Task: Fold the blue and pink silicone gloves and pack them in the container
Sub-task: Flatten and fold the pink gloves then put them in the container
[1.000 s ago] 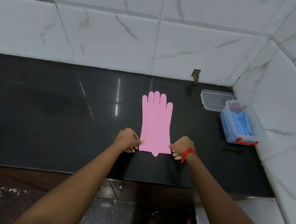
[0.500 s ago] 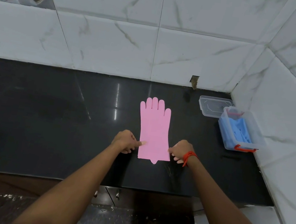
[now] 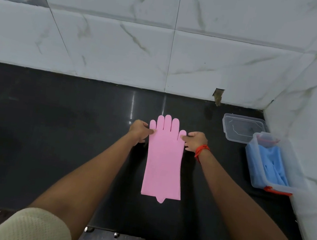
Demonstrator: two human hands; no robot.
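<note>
A pink silicone glove (image 3: 164,162) lies flat on the black counter (image 3: 48,134), fingers pointing to the wall, cuff toward me. My left hand (image 3: 140,130) pinches its left edge just below the little finger. My right hand (image 3: 194,140), with a red thread at the wrist, pinches the right edge by the thumb. The clear container (image 3: 271,186) with red clips stands at the right by the wall, and folded blue gloves (image 3: 273,165) lie inside it.
The container's clear lid (image 3: 241,128) lies on the counter behind it. White marble tile walls close off the back and the right side. The counter's front edge runs below the glove's cuff.
Both hands have moved from the glove's cuff end up along its sides to the finger end. The glove itself lies where it was.
</note>
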